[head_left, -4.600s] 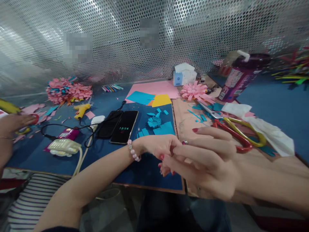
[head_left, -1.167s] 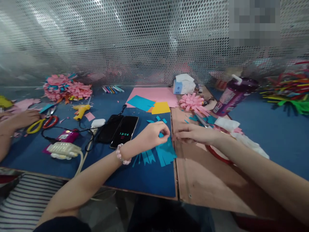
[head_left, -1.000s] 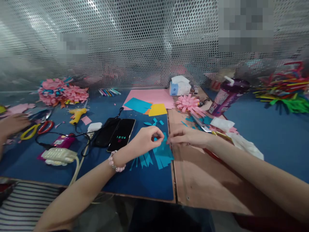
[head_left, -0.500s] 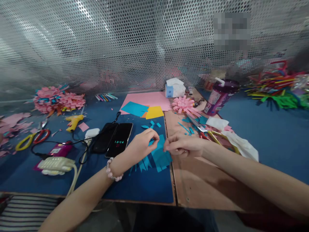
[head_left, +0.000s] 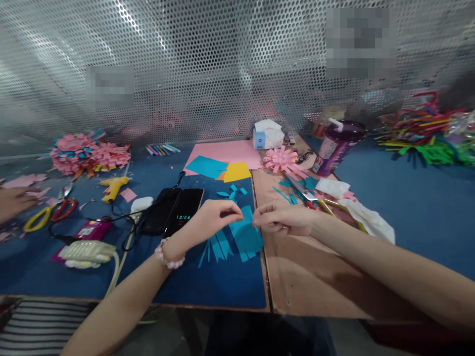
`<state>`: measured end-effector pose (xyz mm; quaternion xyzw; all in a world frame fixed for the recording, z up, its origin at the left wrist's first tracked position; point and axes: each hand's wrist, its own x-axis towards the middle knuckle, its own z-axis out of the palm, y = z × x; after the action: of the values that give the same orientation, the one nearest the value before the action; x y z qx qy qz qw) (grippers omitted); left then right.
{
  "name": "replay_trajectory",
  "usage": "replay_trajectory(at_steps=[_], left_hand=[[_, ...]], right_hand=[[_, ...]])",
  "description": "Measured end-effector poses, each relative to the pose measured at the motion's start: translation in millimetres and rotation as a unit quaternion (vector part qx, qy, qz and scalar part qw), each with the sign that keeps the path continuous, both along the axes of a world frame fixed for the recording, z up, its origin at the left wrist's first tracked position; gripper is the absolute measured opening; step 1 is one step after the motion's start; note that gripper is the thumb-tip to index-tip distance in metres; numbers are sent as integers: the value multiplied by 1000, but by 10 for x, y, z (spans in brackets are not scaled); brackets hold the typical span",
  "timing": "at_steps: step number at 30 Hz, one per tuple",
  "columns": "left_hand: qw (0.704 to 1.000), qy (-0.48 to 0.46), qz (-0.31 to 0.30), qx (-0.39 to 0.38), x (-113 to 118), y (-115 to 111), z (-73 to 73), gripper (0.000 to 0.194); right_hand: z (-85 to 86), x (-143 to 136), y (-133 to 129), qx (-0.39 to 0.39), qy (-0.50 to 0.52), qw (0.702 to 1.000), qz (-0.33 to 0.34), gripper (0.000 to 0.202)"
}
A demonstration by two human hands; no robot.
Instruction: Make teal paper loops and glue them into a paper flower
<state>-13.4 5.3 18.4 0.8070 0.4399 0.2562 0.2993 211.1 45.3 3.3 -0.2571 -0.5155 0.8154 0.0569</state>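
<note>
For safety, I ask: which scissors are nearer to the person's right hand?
The scissors just beyond the right hand, partly hidden by the forearm; the other scissors lie at the far left, near another person's hand.

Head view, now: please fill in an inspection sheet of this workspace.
Surface: blue tabletop meeting a brown board at a seam.
Job's things: partly slit blue paper and cut blue strips.
Clutter: glue gun, lit phone, pink paper flower, purple tumbler.
Hands: left hand and right hand apart, fingertips gathered; anything held is too small to tell.
Cables: white cable from the power strip; black cable looping nearby.
Surroundings: perforated metal panel behind; co-worker's hand at left edge.
</note>
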Motion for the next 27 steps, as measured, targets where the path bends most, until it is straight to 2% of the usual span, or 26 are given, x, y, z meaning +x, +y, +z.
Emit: replay_trajectory(at_steps=[3, 7, 13, 21, 27], left_hand=[[993, -57, 3, -103, -114, 98, 57, 19], [992, -60, 9, -113, -148, 189, 117, 21], [969, 0, -105, -225, -7, 213, 104, 21], [953, -35, -124, -274, -17, 257, 45, 19], [955, -81, -88, -272, -37, 242, 28, 18]], right_hand=[[7, 36, 35, 5, -20, 999, 34, 21], [3, 49, 48, 15, -46, 996, 79, 22], [27, 41, 19, 40, -59, 993, 98, 24], [91, 40, 24, 93, -57, 993, 38, 23], [75, -20, -28, 161, -54, 984, -47, 28]])
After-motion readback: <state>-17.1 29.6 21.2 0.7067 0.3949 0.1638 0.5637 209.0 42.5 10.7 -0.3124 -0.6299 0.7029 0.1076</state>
